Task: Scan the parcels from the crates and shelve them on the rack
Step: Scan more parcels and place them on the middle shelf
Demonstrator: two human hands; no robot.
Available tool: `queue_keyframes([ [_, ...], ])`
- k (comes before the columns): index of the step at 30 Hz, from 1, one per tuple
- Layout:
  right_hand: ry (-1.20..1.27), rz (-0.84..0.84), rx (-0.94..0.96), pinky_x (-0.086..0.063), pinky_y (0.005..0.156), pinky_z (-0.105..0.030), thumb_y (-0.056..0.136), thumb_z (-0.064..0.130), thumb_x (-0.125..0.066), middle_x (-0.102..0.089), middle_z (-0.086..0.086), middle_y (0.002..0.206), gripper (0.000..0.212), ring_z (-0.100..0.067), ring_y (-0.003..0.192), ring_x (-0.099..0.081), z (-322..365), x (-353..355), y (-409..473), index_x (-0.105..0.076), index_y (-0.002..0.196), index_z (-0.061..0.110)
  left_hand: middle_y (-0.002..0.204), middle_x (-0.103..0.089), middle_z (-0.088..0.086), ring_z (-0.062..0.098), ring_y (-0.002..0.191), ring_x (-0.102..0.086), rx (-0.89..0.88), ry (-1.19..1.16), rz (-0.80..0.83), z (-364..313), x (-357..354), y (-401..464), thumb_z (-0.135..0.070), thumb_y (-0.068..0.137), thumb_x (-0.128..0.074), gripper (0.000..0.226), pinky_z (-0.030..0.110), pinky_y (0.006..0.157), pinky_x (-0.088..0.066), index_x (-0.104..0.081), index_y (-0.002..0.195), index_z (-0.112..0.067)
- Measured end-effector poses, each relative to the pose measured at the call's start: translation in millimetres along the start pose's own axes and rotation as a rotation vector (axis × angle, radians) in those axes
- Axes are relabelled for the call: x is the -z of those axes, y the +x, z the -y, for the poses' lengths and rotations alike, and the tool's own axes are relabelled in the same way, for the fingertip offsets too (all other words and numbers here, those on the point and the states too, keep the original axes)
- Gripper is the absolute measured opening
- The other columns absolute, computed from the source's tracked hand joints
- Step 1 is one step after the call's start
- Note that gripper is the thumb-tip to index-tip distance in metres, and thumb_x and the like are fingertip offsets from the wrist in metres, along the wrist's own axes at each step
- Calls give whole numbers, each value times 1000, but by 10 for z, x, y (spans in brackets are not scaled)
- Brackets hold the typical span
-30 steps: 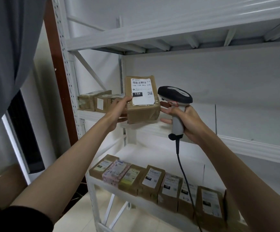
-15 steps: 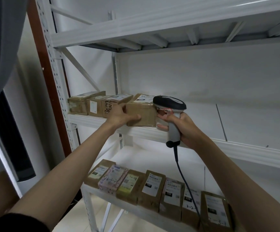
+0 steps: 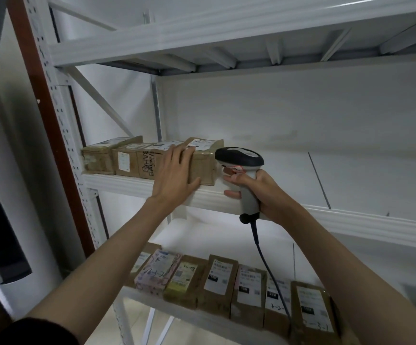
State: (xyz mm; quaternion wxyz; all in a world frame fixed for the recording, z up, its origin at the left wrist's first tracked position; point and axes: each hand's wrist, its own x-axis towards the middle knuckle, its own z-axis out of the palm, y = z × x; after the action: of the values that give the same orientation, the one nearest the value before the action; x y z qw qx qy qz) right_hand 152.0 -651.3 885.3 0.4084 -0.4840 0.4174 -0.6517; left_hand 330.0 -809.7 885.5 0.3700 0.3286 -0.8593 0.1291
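Note:
A brown cardboard parcel (image 3: 205, 161) with a white label on top lies flat on the white rack's middle shelf (image 3: 351, 224), at the right end of a row of three parcels (image 3: 125, 159). My left hand (image 3: 174, 173) lies flat against the parcel's front face, fingers straight. Just to the right, my right hand (image 3: 259, 192) grips the handle of a corded barcode scanner (image 3: 241, 168), whose dark head sits close to the parcel's right side.
The lower shelf (image 3: 202, 319) carries a row of several labelled parcels standing side by side. The scanner's cable (image 3: 266, 265) hangs down in front of them. A white perforated upright (image 3: 60, 115) and a brown post stand at the left. The upper shelf (image 3: 227, 38) runs overhead.
The parcel went from held upright in the air to lying flat on the middle shelf. My left hand now presses its front with straight fingers. The right hand and scanner stayed beside it.

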Motion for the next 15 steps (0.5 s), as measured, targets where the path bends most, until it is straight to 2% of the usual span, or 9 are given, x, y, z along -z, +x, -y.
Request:
queue_keyframes([
  [4,-6,-26,19,-61,80,-28,91,15,-75,-74,2,121,31,-20,112,-71,15,10,-77,-70,120,22,160,-29,8,37,152,-14,32,4,64,139,-42,59,-43,86,-69,85,54,124,-14,-25,155,-20],
  [7,-26,-32,33,-61,80,-28,94,11,-70,-73,-1,124,30,-19,114,-70,15,36,-170,-68,123,18,163,-24,9,38,153,-11,60,-39,88,173,-15,69,-42,86,-69,87,55,124,-11,-23,157,-19],
  [10,-38,-55,41,-62,81,-31,100,7,-60,-73,-5,125,28,-21,112,-71,26,105,-292,-64,126,14,164,-24,11,37,153,-12,74,-128,36,110,31,-20,-35,85,-73,88,54,124,-14,-26,157,-16],
  [15,-43,-116,53,-61,89,-41,100,5,-59,-73,-12,122,26,-28,109,-73,62,139,-450,-64,125,8,154,-37,12,33,144,-31,-23,-232,-98,-30,163,-256,-16,77,-76,73,50,120,-27,-47,143,-11],
])
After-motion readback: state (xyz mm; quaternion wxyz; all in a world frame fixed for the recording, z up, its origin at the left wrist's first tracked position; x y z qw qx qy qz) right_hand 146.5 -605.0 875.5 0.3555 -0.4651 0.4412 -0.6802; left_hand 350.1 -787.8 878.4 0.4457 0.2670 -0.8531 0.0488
